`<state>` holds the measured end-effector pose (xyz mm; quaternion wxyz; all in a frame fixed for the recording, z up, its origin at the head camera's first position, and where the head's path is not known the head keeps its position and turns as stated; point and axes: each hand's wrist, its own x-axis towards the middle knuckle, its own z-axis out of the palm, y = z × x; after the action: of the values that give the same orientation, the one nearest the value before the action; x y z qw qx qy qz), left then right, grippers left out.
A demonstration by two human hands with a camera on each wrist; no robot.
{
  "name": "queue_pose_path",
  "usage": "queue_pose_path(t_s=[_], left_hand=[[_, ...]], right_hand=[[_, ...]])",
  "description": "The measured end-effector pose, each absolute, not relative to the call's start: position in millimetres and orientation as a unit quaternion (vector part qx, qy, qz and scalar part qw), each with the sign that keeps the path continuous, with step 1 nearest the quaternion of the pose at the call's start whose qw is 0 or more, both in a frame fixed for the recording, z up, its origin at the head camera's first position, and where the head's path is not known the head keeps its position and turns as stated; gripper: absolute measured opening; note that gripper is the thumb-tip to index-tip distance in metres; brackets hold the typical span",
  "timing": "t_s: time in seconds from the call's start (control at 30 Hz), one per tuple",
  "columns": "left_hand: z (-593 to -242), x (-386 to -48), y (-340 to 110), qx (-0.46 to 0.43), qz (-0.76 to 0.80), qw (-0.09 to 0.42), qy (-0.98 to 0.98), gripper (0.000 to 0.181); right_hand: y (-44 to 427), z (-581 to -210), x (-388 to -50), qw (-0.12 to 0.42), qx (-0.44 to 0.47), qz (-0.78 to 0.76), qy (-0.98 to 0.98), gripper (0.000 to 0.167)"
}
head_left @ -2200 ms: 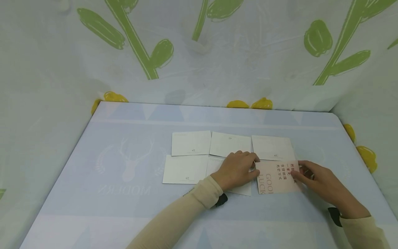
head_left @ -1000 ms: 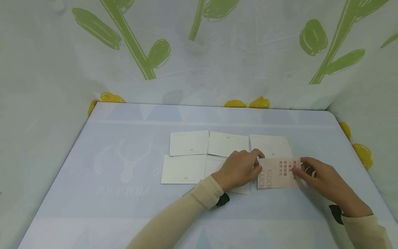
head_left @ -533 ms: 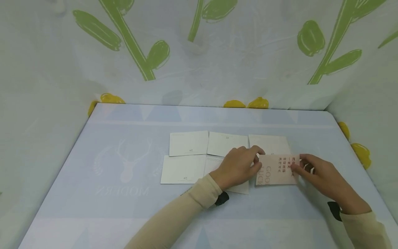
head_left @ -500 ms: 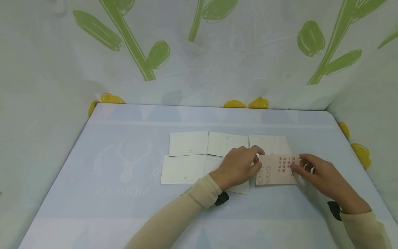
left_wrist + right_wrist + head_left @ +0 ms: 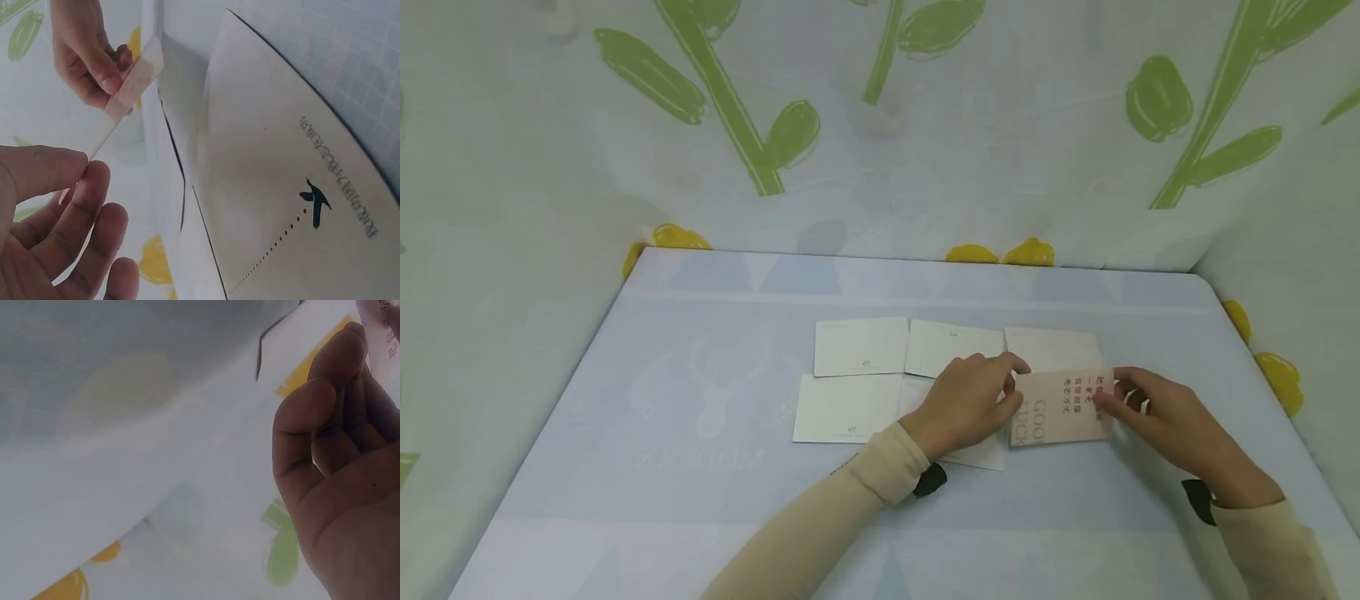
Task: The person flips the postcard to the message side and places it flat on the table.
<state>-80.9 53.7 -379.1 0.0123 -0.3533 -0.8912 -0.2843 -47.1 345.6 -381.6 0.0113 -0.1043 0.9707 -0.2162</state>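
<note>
A pink card (image 5: 1060, 408) printed with "GOOD LUCK" and red characters is held above the table between both hands. My left hand (image 5: 966, 404) pinches its left edge between thumb and index finger, as the left wrist view shows the card (image 5: 103, 139) edge-on. At the opposite edge, my right hand (image 5: 1172, 421) pinches it with the thumb on the printed face. Only a corner of the card (image 5: 381, 337) shows in the right wrist view. Under my left hand and forearm lies a pale card (image 5: 977, 454), partly hidden.
Behind the hands, a row of pale cards holds a left one (image 5: 860, 346), a middle one (image 5: 951, 346) and a pinkish right one (image 5: 1052, 346). Another white card (image 5: 842, 408) lies nearer on the left. A flower-printed curtain surrounds the light blue table (image 5: 700, 492).
Both hands have lifted the pink card slightly and moved it away from me, so it now overlaps the lower part of the pinkish card behind. Both grips stay the same.
</note>
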Motion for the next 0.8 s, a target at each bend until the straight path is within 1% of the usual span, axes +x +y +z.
queue_pose_path(t_s=[0.27,0.5,0.63,0.8], left_hand=[[-380.6,-82.7,51.2,-0.354,-0.266,0.000,-0.896,0.032],[-383.0,-84.8,50.3,-0.359,-0.223,0.011,-0.906,0.031],[-384.0,-85.6,50.1,-0.349,-0.220,0.004,-0.911,0.032],[-384.8,-86.2,49.3,-0.340,-0.212,0.011,-0.916,0.032]], right_hand=[[344.5,-383.1,-50.4,0.027,-0.109,-0.221,0.969,0.043],[341.0,-385.1,-51.0,0.046,-0.105,-0.226,0.967,0.044],[339.8,-385.4,-51.9,0.050,-0.101,-0.224,0.968,0.044],[339.2,-385.3,-52.7,0.057,-0.092,-0.221,0.969,0.047]])
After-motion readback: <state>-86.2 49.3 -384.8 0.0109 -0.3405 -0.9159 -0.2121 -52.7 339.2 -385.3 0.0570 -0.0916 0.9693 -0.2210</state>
